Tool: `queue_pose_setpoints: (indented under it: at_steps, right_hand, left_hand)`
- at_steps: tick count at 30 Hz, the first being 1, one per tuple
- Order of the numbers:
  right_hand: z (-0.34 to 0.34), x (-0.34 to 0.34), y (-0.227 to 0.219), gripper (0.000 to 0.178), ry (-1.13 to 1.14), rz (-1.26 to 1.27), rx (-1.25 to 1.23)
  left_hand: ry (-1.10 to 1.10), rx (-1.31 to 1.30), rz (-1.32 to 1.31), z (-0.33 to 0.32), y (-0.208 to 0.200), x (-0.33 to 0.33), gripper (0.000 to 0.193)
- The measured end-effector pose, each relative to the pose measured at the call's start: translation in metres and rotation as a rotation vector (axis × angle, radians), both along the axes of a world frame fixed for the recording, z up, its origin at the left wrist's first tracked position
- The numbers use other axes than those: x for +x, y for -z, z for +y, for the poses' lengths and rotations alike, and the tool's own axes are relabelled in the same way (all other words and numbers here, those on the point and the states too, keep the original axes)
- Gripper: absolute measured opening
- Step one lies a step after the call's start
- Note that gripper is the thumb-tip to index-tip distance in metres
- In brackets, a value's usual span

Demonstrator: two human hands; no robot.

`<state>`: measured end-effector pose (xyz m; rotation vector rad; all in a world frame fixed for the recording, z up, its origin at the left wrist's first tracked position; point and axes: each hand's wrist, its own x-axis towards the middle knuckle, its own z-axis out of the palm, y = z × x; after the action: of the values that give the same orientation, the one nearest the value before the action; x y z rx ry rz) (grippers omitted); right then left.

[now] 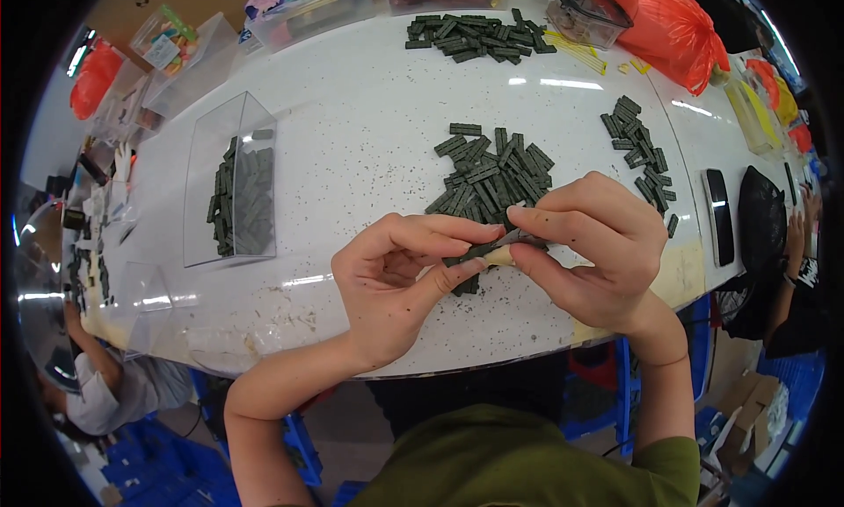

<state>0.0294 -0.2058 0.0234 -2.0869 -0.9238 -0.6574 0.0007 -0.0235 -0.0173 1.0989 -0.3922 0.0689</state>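
Both my hands meet over the near side of a loose pile of dark green ribbed bars. My left hand is closed, its thumb and fingertips pinching the left end of one dark green bar. At the bar's other end, my right hand pinches with thumb and index finger. A small beige piece shows just under the bar by the right thumb; its kind I cannot make out. To the left stands a clear plastic box, partly filled with similar bars.
More bars lie at the far edge and toward the right. Dark crumbs dot the white table. A phone, black bag and red plastic bag sit on the right. Other people work at both sides.
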Motion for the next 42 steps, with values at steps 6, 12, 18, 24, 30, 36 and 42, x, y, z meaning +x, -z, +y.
queue_pose_setpoints:
  at_steps: [6, 12, 18, 24, 30, 36, 42]
  right_hand:
    - [-0.0028, 0.0020, 0.0012, 0.023, -0.055, 0.015, -0.010]
    - [-0.0047, 0.0050, 0.0008, 0.022, -0.102, 0.051, -0.012]
    - [-0.0067, 0.0067, 0.0011, 0.022, -0.097, 0.132, -0.036]
    - [-0.0017, 0.0074, 0.0044, 0.022, -0.066, 0.074, -0.013]
    - [-0.0020, 0.0059, 0.0039, 0.023, -0.051, 0.093, -0.065]
    - [-0.0014, 0.0047, 0.0055, 0.025, -0.054, 0.081, -0.034]
    - [0.0008, 0.0035, 0.0033, 0.027, -0.067, 0.010, 0.003]
  left_hand:
    - [0.021, 0.033, 0.034, 0.0029, 0.0006, -0.0014, 0.021]
    - [0.055, 0.050, 0.040, 0.0038, 0.0000, 0.0001, 0.022]
    - [-0.003, 0.112, 0.101, 0.0029, 0.0005, 0.0019, 0.026]
    - [-0.065, 0.087, 0.044, 0.0008, -0.0036, 0.0004, 0.028]
    - [-0.095, 0.106, 0.055, 0.0022, -0.0040, 0.0007, 0.028]
    - [-0.070, 0.085, 0.101, -0.0005, -0.0053, 0.0021, 0.026]
    - [-0.039, 0.065, 0.099, 0.0012, -0.0035, 0.0019, 0.025]
